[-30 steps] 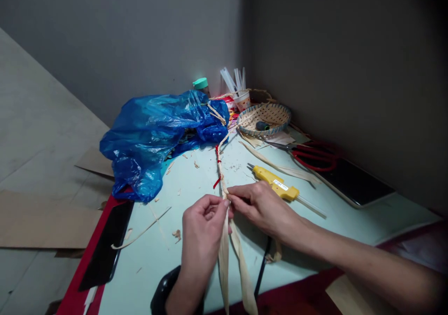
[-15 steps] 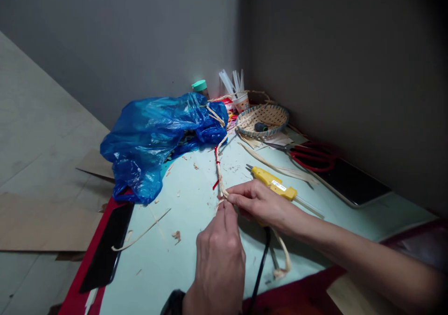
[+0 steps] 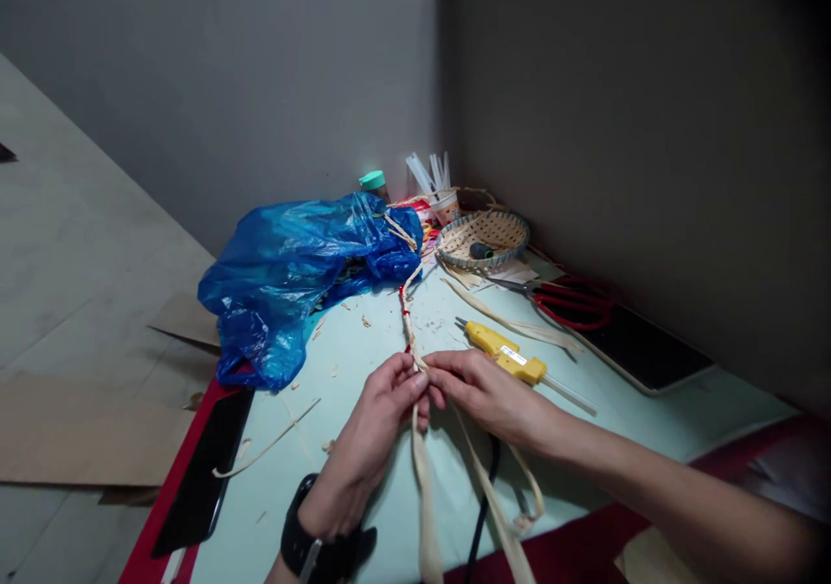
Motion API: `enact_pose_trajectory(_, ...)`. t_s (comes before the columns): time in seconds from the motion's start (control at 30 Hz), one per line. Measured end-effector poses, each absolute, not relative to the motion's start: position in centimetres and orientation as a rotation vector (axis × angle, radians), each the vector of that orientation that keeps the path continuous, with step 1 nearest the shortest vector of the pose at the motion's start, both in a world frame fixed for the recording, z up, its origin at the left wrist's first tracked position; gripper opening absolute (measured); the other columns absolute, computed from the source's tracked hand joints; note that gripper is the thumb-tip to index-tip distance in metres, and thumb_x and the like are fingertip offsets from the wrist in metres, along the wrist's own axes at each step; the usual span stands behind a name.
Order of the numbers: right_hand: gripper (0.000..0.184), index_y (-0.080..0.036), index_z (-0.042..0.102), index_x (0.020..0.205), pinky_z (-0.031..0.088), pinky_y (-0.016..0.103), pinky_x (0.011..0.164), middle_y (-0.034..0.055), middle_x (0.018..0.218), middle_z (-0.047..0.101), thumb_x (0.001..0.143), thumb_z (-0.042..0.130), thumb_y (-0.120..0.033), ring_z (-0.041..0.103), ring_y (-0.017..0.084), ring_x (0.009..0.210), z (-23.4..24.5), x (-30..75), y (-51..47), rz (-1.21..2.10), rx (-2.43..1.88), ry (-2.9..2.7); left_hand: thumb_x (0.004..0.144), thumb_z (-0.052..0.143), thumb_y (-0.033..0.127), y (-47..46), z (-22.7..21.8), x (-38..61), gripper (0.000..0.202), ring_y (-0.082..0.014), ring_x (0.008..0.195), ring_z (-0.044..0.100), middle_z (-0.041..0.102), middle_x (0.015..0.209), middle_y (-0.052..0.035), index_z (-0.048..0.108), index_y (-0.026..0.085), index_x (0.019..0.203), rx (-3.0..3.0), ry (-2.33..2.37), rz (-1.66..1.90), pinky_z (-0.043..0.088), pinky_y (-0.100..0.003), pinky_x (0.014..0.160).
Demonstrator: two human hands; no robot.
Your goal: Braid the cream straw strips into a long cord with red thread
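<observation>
My left hand (image 3: 369, 433) and my right hand (image 3: 486, 389) meet at the middle of the table, both pinching a braid of pale dried-leaf strips (image 3: 409, 329). The braid runs away from my fingers toward the back of the table, tied with red thread in places. Loose flat strips (image 3: 425, 502) hang down from my fingers toward me. A black watch sits on my left wrist.
A crumpled blue plastic bag (image 3: 292, 264) lies at the left. A yellow glue gun (image 3: 506, 355) rests just right of my hands, red-handled scissors (image 3: 575, 294) and a dark tablet (image 3: 640, 346) beyond it. A small woven basket (image 3: 481, 238), a cup of sticks and a green-capped bottle stand at the back.
My left hand dropped low over the strands half a second ago, then came back up to the braid with the loose strips hanging below. The view shifted slightly.
</observation>
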State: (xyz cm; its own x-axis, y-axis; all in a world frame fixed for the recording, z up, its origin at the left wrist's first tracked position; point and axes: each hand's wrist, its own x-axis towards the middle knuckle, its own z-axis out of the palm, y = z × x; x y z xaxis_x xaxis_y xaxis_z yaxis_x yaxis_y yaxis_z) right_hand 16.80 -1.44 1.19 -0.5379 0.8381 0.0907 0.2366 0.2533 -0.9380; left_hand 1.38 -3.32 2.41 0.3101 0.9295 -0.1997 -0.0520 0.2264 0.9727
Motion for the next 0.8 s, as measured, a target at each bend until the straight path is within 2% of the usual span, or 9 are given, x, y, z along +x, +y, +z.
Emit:
enact_pose_trajectory(0.07,0.031,-0.016,0.051,0.072,0.036,0.025,0.064,0.0003,0.069,0.058,0.095,0.037,-0.029,0.051,0.013,0.067,1.2,16.9,-1.6,1.234,-1.022,-1.976,0.085,0.056,0.025,-3.1,2.1,1.6,0.013,-0.0031,0.048,0.033,0.054,0.066,0.0000,0.050,0.013,0.085,0.997,0.971,0.871,0.024,-0.015,0.045)
enact_pose_trajectory(0.13,0.028,-0.016,0.050,0.075,0.037,0.026,0.065,0.0003,0.071,0.057,0.096,0.036,-0.029,0.051,0.013,0.068,1.1,17.1,-1.9,1.188,-1.037,-2.018,0.083,0.060,0.025,-3.2,1.8,1.7,0.016,-0.0011,0.044,0.025,0.054,0.062,0.0010,0.049,0.013,0.085,0.927,0.969,0.883,0.016,-0.015,0.042)
enact_pose_trajectory(0.23,0.015,-0.016,0.047,0.101,0.038,0.026,0.067,-0.0011,0.073,0.057,0.096,0.035,-0.023,0.052,0.013,0.070,1.0,17.2,-2.4,1.146,-1.036,-2.056,0.077,0.065,0.025,-3.5,1.4,1.6,0.021,-0.0002,0.041,0.020,0.048,0.056,0.0053,0.049,0.014,0.085,0.847,1.006,0.907,0.012,-0.016,0.040)
enact_pose_trajectory(0.33,0.027,-0.017,0.036,0.120,0.038,0.026,0.068,-0.0015,0.075,0.059,0.094,0.036,-0.018,0.053,0.014,0.072,1.2,17.2,-2.9,1.091,-1.078,-2.123,0.078,0.064,0.028,-3.8,1.1,1.5,0.019,-0.0004,0.039,0.021,0.045,0.054,0.0066,0.051,0.014,0.080,0.886,1.083,0.915,0.012,-0.016,0.039)
enact_pose_trajectory(0.43,0.023,-0.017,0.039,0.114,0.034,0.024,0.059,-0.0004,0.073,0.058,0.092,0.039,-0.018,0.051,0.014,0.065,1.4,17.2,-3.1,0.954,-1.173,-2.242,0.080,0.061,0.031,-4.1,1.0,1.4,0.020,-0.0009,0.038,0.026,0.046,0.053,0.0055,0.052,0.014,0.075,0.996,1.199,0.917,0.012,-0.018,0.039)
enact_pose_trajectory(0.5,0.017,-0.016,0.043,0.105,0.026,0.025,0.051,-0.0011,0.067,0.053,0.089,0.042,-0.016,0.045,0.013,0.055,1.6,17.2,-3.2,0.752,-1.258,-2.366,0.080,0.062,0.032,-4.2,1.0,1.3,0.021,-0.0012,0.038,0.025,0.042,0.051,0.0071,0.052,0.014,0.074,1.005,1.257,0.934,0.012,-0.018,0.039)
enact_pose_trajectory(0.6,0.014,-0.017,0.046,0.089,0.018,0.027,0.048,-0.0020,0.061,0.048,0.080,0.046,-0.006,0.038,0.012,0.049,1.9,17.4,-3.7,0.400,-1.309,-2.511,0.077,0.064,0.032,-4.3,1.1,1.3,0.022,-0.0017,0.040,0.025,0.040,0.050,0.0081,0.051,0.015,0.072,0.978,1.308,0.963,0.013,-0.018,0.040)
enact_pose_trajectory(0.7,0.020,-0.018,0.044,0.076,0.021,0.027,0.050,-0.0003,0.064,0.052,0.073,0.047,0.001,0.043,0.012,0.051,2.1,17.3,-4.7,0.163,-1.273,-2.519,0.074,0.067,0.031,-4.4,0.9,1.5,0.022,-0.0019,0.042,0.028,0.049,0.053,0.0050,0.053,0.014,0.069,0.982,1.344,0.996,0.017,-0.017,0.041)
enact_pose_trajectory(0.8,0.023,-0.018,0.046,0.077,0.025,0.028,0.049,0.0012,0.068,0.056,0.070,0.046,0.004,0.050,0.014,0.054,1.8,16.5,-6.2,-0.017,-1.203,-2.505,0.073,0.069,0.030,-4.5,0.5,1.6,0.022,-0.0020,0.042,0.029,0.047,0.050,0.0055,0.056,0.013,0.067,0.965,1.312,1.035,0.019,-0.016,0.041)
